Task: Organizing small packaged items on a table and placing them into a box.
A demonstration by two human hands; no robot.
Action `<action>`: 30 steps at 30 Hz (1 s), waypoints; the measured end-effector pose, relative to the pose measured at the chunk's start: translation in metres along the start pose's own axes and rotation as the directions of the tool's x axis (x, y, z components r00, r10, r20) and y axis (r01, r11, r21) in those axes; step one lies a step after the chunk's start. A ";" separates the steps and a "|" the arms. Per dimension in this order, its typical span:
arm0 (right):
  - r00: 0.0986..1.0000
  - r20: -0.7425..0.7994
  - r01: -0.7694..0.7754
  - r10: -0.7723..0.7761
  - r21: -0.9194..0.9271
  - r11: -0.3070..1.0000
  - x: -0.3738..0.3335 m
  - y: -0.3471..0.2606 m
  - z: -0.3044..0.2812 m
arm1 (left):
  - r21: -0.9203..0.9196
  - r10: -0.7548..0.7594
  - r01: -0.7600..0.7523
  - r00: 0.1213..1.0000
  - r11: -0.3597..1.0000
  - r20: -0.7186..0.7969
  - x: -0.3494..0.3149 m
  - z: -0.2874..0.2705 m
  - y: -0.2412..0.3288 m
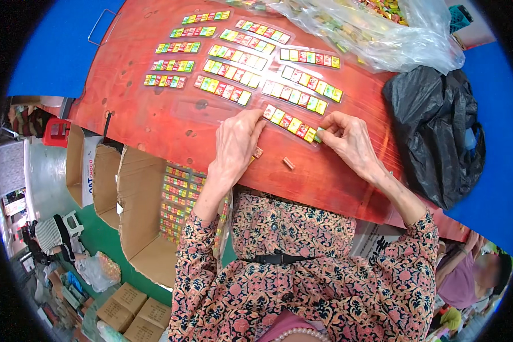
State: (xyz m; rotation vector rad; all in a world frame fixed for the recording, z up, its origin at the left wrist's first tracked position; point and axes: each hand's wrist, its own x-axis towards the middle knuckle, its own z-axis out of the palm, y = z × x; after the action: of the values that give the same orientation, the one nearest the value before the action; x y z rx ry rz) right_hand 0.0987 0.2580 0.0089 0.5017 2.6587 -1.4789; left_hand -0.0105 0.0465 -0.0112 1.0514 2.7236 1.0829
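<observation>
A clear plastic tray (292, 123) with a row of small red, yellow, green and white wrapped sweets lies slanted on the red table, close to me. At its left end is my left hand (235, 142), thumb and fingers closed on the tray's edge. My right hand (350, 139) pinches a small green wrapped sweet (320, 134) at the tray's right end. One loose reddish-brown piece (289, 163) lies on the table between my hands. Another loose piece (258, 153) lies beside my left wrist, partly hidden.
Several filled trays (228, 74) lie in columns across the red table (137, 125). A clear bag of loose sweets (376, 40) is at the far right, a black plastic bag (424, 131) nearer. Left below the table stands an open cardboard box (142, 211) containing filled trays. A person (461, 279) sits at lower right.
</observation>
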 end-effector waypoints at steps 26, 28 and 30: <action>1.000 0.002 -0.009 0.009 0.033 0.999 -0.001 -0.003 0.006 | -0.029 0.051 -0.054 0.994 0.998 -0.097 -0.003 0.002 -0.012; 1.000 0.002 -0.003 0.003 0.035 0.999 -0.001 -0.003 0.008 | -0.028 0.059 -0.062 0.994 0.998 -0.093 -0.002 0.002 -0.012; 1.000 0.001 0.002 -0.002 0.036 0.999 -0.002 -0.003 0.008 | -0.031 0.057 -0.060 0.995 0.998 -0.087 -0.002 0.002 -0.012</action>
State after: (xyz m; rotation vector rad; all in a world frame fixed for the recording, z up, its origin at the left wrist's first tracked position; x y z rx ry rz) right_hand 0.0985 0.2489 0.0073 0.5002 2.6373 -1.5294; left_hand -0.0152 0.0401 -0.0208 1.1123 2.7462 1.2054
